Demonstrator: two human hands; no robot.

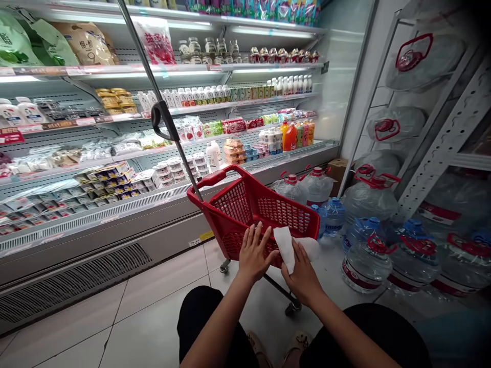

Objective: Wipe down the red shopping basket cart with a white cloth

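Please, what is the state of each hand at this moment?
Left hand: open, at the red cart's side.
Right hand: closed, holding a white cloth.

Grocery shop, evidenced by a long grey metal display case (169,230) (white plastic bottles (192,97) shelved) and red plastic shopping trolley (229,244).

Bare forearms (225,314), black trousers (198,314), beige shoes (301,339)

White strip lights (192,25) are glowing beneath the cooler shelves (245,67), shadow is dimming the water bottles (366,266) at right, and the upper right corner is fading to black (wide-angle distortion is stretching the edges)
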